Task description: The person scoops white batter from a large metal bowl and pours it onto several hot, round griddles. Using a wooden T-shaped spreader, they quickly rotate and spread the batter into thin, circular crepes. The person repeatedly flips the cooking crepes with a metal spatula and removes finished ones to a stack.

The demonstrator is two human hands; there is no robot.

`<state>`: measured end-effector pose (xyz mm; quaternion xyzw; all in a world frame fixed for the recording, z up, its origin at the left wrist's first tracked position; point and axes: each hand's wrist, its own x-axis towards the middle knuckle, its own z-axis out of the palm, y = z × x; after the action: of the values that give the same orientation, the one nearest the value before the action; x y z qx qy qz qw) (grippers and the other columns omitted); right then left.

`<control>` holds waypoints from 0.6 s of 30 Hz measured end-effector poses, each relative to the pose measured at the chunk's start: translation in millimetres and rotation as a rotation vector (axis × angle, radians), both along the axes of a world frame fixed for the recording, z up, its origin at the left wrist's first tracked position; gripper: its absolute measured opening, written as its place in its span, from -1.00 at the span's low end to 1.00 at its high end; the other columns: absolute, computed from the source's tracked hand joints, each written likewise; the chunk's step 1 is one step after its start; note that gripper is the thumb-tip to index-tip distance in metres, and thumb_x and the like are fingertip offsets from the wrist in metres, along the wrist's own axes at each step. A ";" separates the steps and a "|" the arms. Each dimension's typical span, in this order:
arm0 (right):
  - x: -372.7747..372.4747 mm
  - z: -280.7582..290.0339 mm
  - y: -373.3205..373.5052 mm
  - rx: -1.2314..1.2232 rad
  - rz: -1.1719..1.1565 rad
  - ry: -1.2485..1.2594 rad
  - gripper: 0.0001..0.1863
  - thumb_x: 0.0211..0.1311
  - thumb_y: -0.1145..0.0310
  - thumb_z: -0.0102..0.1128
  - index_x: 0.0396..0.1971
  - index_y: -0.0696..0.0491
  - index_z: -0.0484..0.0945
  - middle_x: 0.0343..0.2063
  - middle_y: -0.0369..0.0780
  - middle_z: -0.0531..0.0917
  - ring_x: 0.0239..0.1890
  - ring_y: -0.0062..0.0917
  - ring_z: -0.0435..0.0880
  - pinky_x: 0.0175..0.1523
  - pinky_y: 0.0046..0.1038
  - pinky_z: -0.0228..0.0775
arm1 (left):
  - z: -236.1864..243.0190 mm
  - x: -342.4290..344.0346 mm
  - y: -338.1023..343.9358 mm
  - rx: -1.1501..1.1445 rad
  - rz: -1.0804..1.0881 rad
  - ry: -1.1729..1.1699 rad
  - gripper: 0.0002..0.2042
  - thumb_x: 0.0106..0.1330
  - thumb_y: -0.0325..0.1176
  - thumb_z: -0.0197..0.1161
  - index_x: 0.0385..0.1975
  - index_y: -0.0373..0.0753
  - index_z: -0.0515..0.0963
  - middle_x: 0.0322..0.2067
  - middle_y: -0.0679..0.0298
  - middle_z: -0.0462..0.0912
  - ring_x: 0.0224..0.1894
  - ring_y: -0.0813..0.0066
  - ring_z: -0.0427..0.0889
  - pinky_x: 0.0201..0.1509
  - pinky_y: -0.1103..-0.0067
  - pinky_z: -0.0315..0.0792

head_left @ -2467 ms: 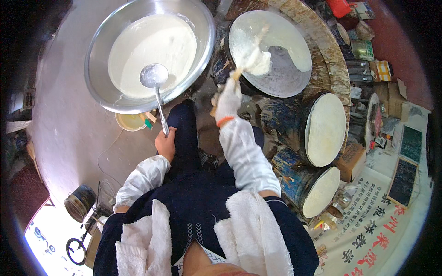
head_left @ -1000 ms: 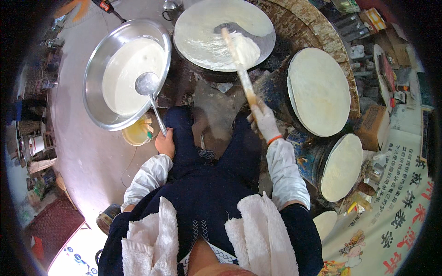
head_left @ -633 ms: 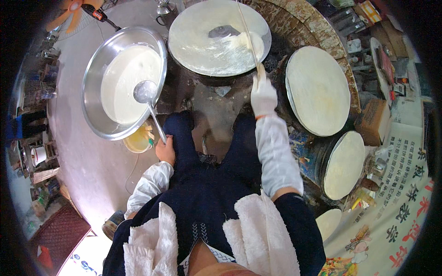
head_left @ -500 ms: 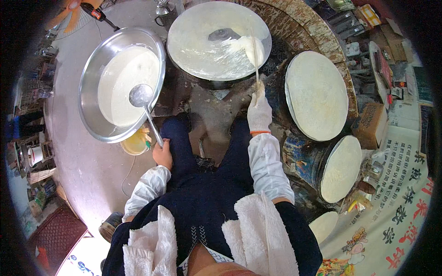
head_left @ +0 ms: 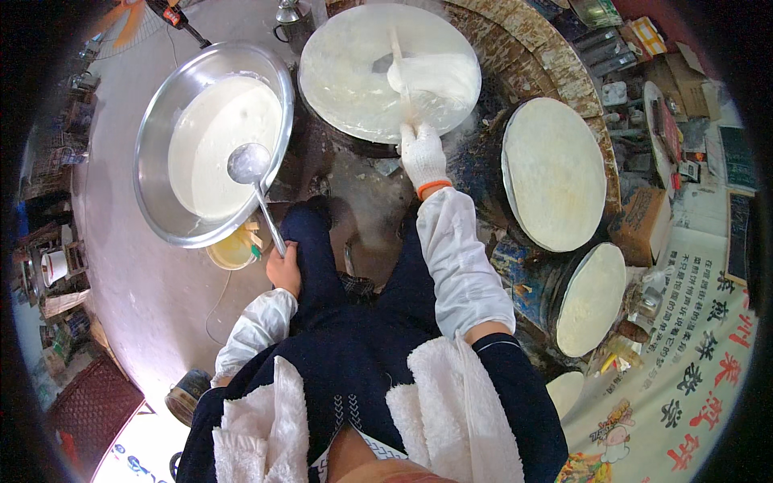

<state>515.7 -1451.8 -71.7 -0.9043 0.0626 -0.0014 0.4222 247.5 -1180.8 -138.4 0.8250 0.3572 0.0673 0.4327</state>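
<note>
My right hand [head_left: 423,157], in a white knitted glove, is closed on a thin wooden batter spreader [head_left: 396,50] that reaches over a large round griddle [head_left: 342,97]. Thick white batter [head_left: 443,78] lies on the griddle's right half, with a lump against the spreader. A thin pale film covers much of the rest, and a dark patch shows near the middle. My bare left hand [head_left: 283,270] grips the handle of a metal ladle [head_left: 249,163]. The ladle's bowl hangs over the white batter in a wide steel basin [head_left: 146,173] at left.
Several more round griddles curve down the right side, with pale sheets on the large one [head_left: 555,173] and the smaller one [head_left: 591,299]. A yellowish bucket [head_left: 232,251] stands under the basin. A metal pot [head_left: 295,24] is behind it. A cardboard box [head_left: 644,225] sits at right.
My right hand has swung left with the spreader, which now leans left at its far end. The batter lump has shifted left across the griddle. My left hand and the ladle stay nearly still.
</note>
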 end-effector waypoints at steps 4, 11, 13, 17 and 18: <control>-0.7 25.9 -39.6 -0.172 -0.078 -0.001 -0.60 0.37 0.18 0.04 0.02 0.16 0.55 -0.12 0.16 0.63 0.00 0.07 0.59 0.13 -0.12 0.40 | 4.1 -1.0 1.6 -0.037 0.014 0.026 -0.71 0.25 -0.12 0.28 -0.29 -0.24 0.70 -0.43 0.03 0.71 -0.32 0.13 0.70 -0.15 0.35 0.48; -46.5 0.4 -68.0 0.197 -0.178 0.085 -0.53 0.37 0.33 0.04 0.25 0.11 0.44 0.06 0.04 0.62 0.12 -0.18 0.60 0.22 -0.36 0.36 | -0.9 -3.0 6.7 -0.025 0.009 0.013 -0.67 0.28 -0.07 0.25 -0.27 -0.25 0.70 -0.41 0.03 0.72 -0.31 0.14 0.71 -0.14 0.35 0.48; -47.0 -7.8 -33.6 0.169 -0.062 -0.301 -0.54 0.35 0.30 0.07 0.22 0.10 0.47 -0.04 0.08 0.65 -0.01 -0.09 0.64 0.12 -0.29 0.43 | 1.6 0.6 6.3 -0.035 -0.018 0.008 -0.67 0.29 -0.08 0.26 -0.27 -0.26 0.70 -0.41 0.05 0.72 -0.31 0.16 0.71 -0.15 0.36 0.48; -35.1 15.1 -3.4 0.023 0.030 -0.015 -0.59 0.34 0.26 0.12 0.13 0.08 0.52 -0.14 0.11 0.65 -0.05 0.04 0.61 0.04 -0.19 0.47 | 16.6 2.0 6.6 -0.150 -0.069 0.051 -0.70 0.33 -0.14 0.27 -0.29 -0.29 0.68 -0.44 0.13 0.73 -0.34 0.29 0.71 -0.23 0.44 0.46; -41.5 27.3 -7.2 -0.138 0.031 -0.087 -0.60 0.37 0.24 0.07 0.16 0.03 0.50 -0.14 0.06 0.67 -0.08 0.02 0.63 0.00 -0.16 0.49 | 28.1 4.2 6.1 -0.197 -0.081 0.062 -0.71 0.34 -0.15 0.27 -0.30 -0.30 0.68 -0.44 0.15 0.74 -0.36 0.34 0.71 -0.26 0.47 0.46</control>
<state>474.3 -1459.0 -44.5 -0.9313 0.0298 -0.0384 0.3610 251.6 -1174.6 -110.3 0.7939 0.3417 -0.0115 0.5029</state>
